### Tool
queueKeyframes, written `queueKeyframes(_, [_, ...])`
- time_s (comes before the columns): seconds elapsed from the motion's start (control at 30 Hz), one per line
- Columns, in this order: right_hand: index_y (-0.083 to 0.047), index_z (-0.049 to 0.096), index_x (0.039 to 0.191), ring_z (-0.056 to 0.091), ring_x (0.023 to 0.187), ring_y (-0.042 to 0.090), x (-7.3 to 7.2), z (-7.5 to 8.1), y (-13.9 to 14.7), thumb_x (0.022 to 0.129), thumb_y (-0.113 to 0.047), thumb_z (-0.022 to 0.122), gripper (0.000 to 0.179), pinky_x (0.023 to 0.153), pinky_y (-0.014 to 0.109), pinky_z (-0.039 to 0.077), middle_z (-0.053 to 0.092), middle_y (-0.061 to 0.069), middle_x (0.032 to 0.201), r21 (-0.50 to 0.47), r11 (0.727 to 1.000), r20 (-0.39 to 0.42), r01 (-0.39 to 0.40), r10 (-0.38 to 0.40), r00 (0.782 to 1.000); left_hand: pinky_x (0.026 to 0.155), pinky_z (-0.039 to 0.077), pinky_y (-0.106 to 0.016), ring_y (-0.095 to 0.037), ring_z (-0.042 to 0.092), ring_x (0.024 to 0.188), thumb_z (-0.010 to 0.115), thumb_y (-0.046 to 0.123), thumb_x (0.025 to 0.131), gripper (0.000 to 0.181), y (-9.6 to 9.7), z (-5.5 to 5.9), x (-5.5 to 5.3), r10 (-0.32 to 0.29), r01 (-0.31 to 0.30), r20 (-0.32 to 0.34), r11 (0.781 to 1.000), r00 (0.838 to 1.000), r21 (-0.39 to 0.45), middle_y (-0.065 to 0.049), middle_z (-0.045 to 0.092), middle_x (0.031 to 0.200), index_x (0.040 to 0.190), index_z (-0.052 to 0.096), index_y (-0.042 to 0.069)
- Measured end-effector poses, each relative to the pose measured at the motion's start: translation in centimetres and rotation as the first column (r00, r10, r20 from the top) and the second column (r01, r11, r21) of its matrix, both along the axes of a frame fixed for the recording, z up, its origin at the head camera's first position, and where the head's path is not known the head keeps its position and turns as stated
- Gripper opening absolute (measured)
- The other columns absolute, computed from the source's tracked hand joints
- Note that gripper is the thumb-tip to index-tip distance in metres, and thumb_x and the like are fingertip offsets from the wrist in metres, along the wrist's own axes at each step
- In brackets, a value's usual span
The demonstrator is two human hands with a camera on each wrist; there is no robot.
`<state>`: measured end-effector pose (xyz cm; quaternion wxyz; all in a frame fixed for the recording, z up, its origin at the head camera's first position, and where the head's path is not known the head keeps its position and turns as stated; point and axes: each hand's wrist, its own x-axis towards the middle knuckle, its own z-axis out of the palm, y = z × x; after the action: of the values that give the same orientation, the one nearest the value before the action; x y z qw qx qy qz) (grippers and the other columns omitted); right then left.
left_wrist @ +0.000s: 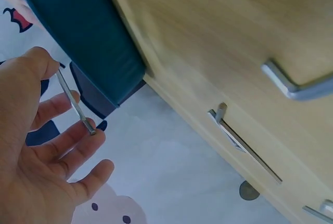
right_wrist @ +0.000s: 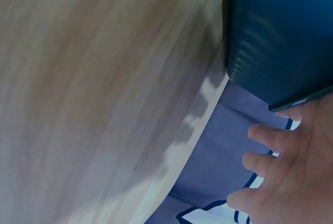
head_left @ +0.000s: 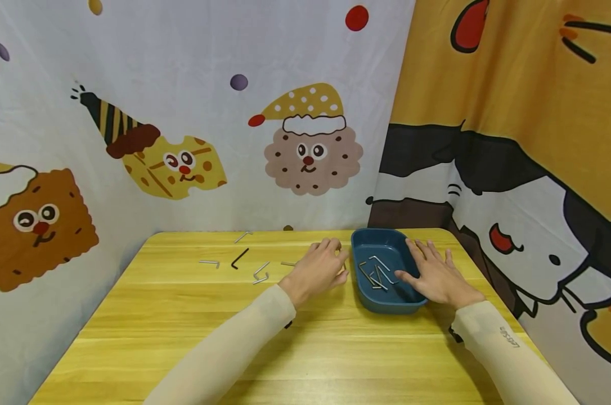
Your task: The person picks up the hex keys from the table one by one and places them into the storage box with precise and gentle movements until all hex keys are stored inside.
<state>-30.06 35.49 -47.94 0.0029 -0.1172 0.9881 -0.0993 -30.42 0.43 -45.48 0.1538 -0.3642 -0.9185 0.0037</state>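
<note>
My left hand point(head_left: 314, 271) hovers above the table, left of a blue plastic bin point(head_left: 392, 309). Between its thumb and fingertips it pinches a silver hex key point(left_wrist: 74, 102), clear in the left wrist view. My right hand point(head_left: 439, 277) rests on the bin's right rim, thumb over the inside and the other fingers extended outside. Several hex keys point(head_left: 380, 263) lie jumbled on the bin floor. To the left of my left hand, a black hex key point(head_left: 239, 259) and several silver hex keys point(head_left: 209, 262) are scattered on the table.
The wooden table point(head_left: 194, 320) meets a white curtain point(head_left: 194, 67) with cartoon prints at its back edge. A yellow, black and white printed curtain point(head_left: 538, 140) hangs along the right side, close to the bin.
</note>
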Motion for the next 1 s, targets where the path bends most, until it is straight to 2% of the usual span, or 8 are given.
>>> queueKeyframes(0.17, [-0.004,0.02,0.186,0.016,0.174,0.068,0.0,-0.1,0.0,0.114,-0.069,0.06,0.105,0.132,0.096,0.005,0.023,0.036,0.189,-0.004,1.0,0.0,-0.001,0.001,1.0,0.117,0.063,-0.048,-0.028,0.067,0.139,0.061,0.044,0.121,0.038,0.6,0.5,0.1,-0.006,0.006,0.04,1.0,0.999,-0.011,-0.008,0.068,0.153,0.148,0.072,0.019])
queueKeyframes(0.37, [-0.005,0.02,0.186,0.016,0.175,0.068,-0.2,-0.2,0.0,0.114,-0.071,0.06,0.106,0.133,0.095,0.003,0.024,0.036,0.189,-0.001,1.0,0.001,0.001,-0.001,1.0,0.112,0.064,-0.045,-0.027,0.068,0.134,0.062,0.043,0.121,0.034,1.6,1.1,0.1,-0.026,0.027,0.033,1.0,0.999,-0.009,-0.008,0.067,0.149,0.144,0.07,0.02])
queueKeyframes(0.5, [-0.005,0.02,0.186,0.016,0.175,0.067,-0.2,-0.2,-0.1,0.114,-0.071,0.059,0.105,0.133,0.095,0.003,0.023,0.036,0.189,0.002,1.0,0.005,0.002,-0.002,1.0,0.112,0.064,-0.047,-0.027,0.068,0.132,0.06,0.044,0.121,0.035,2.2,1.4,0.0,-0.037,0.038,0.019,0.999,0.999,-0.027,-0.008,0.067,0.149,0.145,0.07,0.021])
queueKeyframes(0.67, [-0.005,0.02,0.186,0.016,0.175,0.067,-0.2,-0.3,0.1,0.114,-0.071,0.059,0.105,0.133,0.095,0.005,0.023,0.035,0.189,0.012,1.0,0.004,0.003,-0.003,1.0,0.115,0.064,-0.049,-0.027,0.068,0.133,0.059,0.046,0.122,0.039,2.9,1.6,-0.4,-0.053,0.054,0.016,0.997,0.998,-0.055,-0.009,0.068,0.151,0.149,0.07,0.02])
queueKeyframes(1.0, [-0.004,0.02,0.186,0.016,0.175,0.067,-0.3,-0.1,0.0,0.115,-0.071,0.057,0.105,0.133,0.096,0.006,0.022,0.035,0.19,0.014,1.0,0.006,0.0,0.0,1.0,0.11,0.066,-0.045,-0.023,0.067,0.128,0.061,0.049,0.121,0.044,4.9,2.4,-1.4,-0.075,0.08,0.043,0.991,0.996,-0.11,-0.007,0.069,0.147,0.154,0.07,0.02])
